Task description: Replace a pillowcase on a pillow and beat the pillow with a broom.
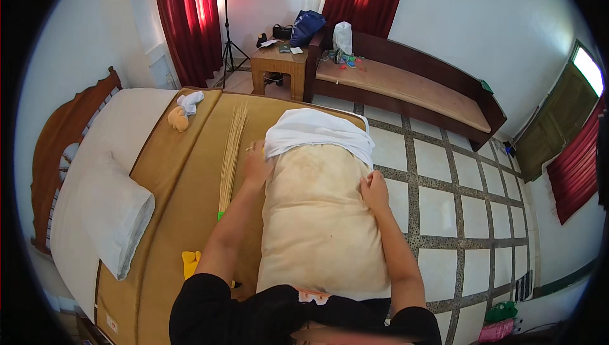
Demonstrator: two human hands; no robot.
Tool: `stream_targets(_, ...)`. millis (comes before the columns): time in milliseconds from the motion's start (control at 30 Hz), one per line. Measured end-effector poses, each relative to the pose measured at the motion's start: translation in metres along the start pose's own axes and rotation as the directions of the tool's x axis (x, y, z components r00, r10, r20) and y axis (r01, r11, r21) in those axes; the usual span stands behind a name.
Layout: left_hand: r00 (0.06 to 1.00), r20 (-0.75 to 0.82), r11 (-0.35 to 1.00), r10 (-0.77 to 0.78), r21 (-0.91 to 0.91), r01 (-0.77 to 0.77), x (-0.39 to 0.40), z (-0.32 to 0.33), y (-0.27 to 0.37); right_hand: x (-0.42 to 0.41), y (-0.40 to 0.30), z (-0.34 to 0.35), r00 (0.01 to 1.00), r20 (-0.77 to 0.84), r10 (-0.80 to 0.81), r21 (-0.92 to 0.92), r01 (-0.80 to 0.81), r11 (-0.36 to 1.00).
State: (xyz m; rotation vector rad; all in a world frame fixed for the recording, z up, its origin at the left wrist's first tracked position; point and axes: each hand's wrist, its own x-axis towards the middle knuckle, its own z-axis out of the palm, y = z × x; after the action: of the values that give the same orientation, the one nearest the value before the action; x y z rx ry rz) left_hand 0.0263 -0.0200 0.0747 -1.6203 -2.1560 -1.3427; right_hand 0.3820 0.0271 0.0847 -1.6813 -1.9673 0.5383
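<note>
A cream, stained pillow [323, 221] lies lengthwise before me, its near end against my body. Over its far end sits a bunched white pillowcase [319, 131]. At the case's left edge my left hand [258, 163] grips the fabric, its fingertips partly hidden. My right hand [375, 190] has its fingers curled at the pillow's right side, pinching the lower corner of the case. To the left of the pillow, a stick broom [232, 159] with a green band rests on the brown blanket [185, 192], partly behind my left forearm.
A second pillow [116, 211] in a white case lies near the wooden headboard [71, 150]. A yellow item [191, 263] and a peach plush toy [178, 119] are on the bed. Beyond stand a side table [278, 64] and a wooden bench [404, 83]. Tiled floor [435, 209] borders the right.
</note>
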Motion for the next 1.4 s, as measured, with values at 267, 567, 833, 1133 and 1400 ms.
stream_targets(267, 0.963, 0.183, 0.977, 0.199, 0.032, -0.209, 0.015, 0.042, 0.01, 0.055, -0.066, 0.07, 0.898, -0.178, -0.402, 0.051, 0.416, 0.908)
stream_targets(567, 0.948, 0.207, 0.954, 0.24, -0.231, -0.192, -0.079, -0.023, 0.06, 0.03, -0.052, 0.09, 0.867, -0.378, -0.325, -0.042, 0.335, 0.941)
stream_targets(833, 0.96, 0.156, 0.949, 0.233, -0.251, -0.19, -0.082, -0.029, 0.046, 0.014, -0.062, 0.079, 0.758, -0.497, -0.423, -0.144, 0.409, 0.901)
stream_targets(1133, 0.96, 0.078, 0.962, 0.269, -0.064, -0.264, -0.053, -0.016, 0.063, -0.004, -0.062, 0.067, 0.819, -0.252, -0.516, 0.092, 0.551, 0.83)
stream_targets(1400, 0.943, 0.208, 0.959, 0.26, -0.171, -0.226, -0.033, 0.002, 0.019, 0.003, -0.06, 0.051, 0.761, -0.286, -0.582, 0.031, 0.615, 0.788)
